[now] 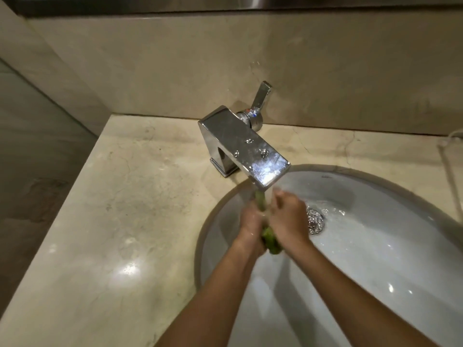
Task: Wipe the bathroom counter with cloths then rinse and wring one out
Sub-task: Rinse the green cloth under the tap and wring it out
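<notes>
Under the faucet [246, 146], both hands [250, 221] [288, 217] grip cloth [272, 242].

No word, number or brand is legible anywhere. The only sign is a red mark [248, 111] beside a blue mark [255, 114] on the lever hub, at one o'clock of the tap [240, 139]. A faint dark smudge [327, 176] on the sink [375, 246] wall, at twelve o'clock of the drain [315, 220], is too small to read.

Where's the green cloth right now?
Head view: the green cloth is gripped between the left hand and right hand over the sink, just under the faucet spout, left of the drain.
</notes>
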A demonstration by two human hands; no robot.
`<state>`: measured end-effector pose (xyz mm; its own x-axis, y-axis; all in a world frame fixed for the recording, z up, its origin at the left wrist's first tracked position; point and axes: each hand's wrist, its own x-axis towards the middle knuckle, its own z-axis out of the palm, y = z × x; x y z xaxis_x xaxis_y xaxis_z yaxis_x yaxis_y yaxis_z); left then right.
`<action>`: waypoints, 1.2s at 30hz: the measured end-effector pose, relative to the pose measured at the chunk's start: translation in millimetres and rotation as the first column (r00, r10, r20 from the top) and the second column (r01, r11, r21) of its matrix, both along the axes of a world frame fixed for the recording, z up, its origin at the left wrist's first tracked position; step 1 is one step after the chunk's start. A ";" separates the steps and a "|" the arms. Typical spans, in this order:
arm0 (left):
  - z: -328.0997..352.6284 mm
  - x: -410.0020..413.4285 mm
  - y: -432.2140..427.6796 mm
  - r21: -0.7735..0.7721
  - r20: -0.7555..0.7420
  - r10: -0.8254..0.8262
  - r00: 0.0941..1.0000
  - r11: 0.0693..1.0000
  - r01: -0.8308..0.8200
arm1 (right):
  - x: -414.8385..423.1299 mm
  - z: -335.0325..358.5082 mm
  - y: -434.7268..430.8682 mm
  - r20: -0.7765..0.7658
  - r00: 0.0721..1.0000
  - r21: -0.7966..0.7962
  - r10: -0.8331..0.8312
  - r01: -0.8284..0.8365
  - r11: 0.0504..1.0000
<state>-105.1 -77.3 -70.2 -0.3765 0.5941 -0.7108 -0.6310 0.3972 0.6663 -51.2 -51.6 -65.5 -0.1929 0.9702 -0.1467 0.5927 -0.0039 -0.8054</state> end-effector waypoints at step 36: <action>-5.5 -0.9 -9.2 -0.076 0.291 0.081 0.953 0.995 -0.062 | 1.1 6.6 -1.0 0.084 0.989 0.075 0.122 -0.128 0.989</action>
<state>-106.1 -86.5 -75.7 -0.1854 0.5219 -0.8326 -0.8230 0.3804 0.4218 -50.0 -52.6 -58.8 -0.3044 0.9483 -0.0893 0.6463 0.1368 -0.7507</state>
